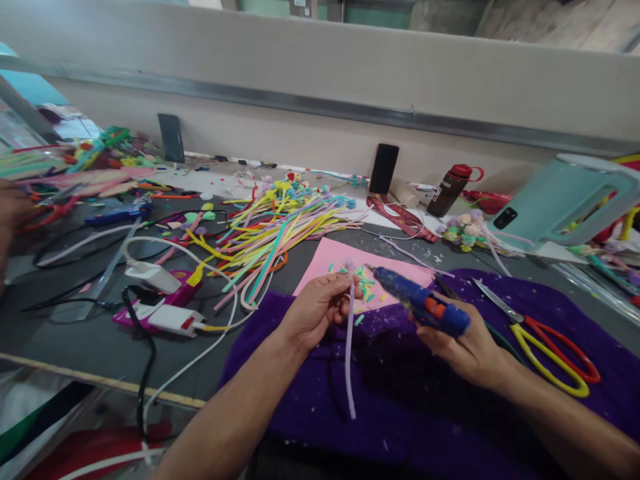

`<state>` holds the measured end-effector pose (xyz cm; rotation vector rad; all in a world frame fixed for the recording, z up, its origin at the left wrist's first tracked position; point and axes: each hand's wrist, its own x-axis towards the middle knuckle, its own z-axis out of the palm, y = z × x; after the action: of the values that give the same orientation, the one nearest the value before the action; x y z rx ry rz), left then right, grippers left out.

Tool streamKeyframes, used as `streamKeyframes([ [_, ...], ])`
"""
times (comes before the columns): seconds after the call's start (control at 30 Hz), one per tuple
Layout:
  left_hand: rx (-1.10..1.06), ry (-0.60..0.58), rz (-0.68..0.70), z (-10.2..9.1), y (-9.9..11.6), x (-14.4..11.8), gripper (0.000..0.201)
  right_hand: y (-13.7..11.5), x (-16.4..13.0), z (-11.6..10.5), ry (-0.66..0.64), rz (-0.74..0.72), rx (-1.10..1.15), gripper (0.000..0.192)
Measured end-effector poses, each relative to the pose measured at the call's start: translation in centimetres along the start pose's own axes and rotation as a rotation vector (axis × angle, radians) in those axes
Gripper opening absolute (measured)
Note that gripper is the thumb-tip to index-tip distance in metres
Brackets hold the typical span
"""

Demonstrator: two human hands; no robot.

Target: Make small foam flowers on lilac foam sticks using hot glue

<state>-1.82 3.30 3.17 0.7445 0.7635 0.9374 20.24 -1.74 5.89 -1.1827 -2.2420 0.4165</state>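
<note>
My left hand (320,307) pinches a lilac pipe cleaner (349,360) near its top, and the long stem hangs down over the purple cloth (295,427). A small lilac tuft sits at the upper end, just above my fingertips. In my right hand (463,347) is a blue glue gun (420,300), its nozzle pointing left towards the tuft, with a small gap between them. Below both lies a pink sheet (320,260) scattered with short green and yellow pieces (367,287). Scissors (535,350) with red and yellow handles rest right of my right hand.
Left of the sheet lies a heap of coloured pipe cleaners (270,247). A magenta power strip (155,310) with plugs and loose cables is nearer the left. Behind stand a phone (384,169), a brown bottle (450,191) and a teal kettle (555,200). Another person's hand (13,207) shows far left.
</note>
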Motion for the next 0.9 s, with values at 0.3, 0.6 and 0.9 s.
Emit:
streamKeyframes([
  [0.3, -0.020, 0.037, 0.074, -1.0, 2.0, -0.1, 0.014, 3.3, 0.7, 0.6, -0.043, 0.215, -0.584, 0.031],
  [0.6, -0.091, 0.035, 0.128, -1.8, 2.7, -0.5, 0.013, 5.5, -0.3, 2.5, -0.179, 0.357, -0.715, 0.036],
  [0.9, -0.055, -0.024, 0.224, -2.1, 3.4, -0.9, 0.012, 0.7, 0.8, 1.3, -0.107, 0.059, -0.599, 0.024],
])
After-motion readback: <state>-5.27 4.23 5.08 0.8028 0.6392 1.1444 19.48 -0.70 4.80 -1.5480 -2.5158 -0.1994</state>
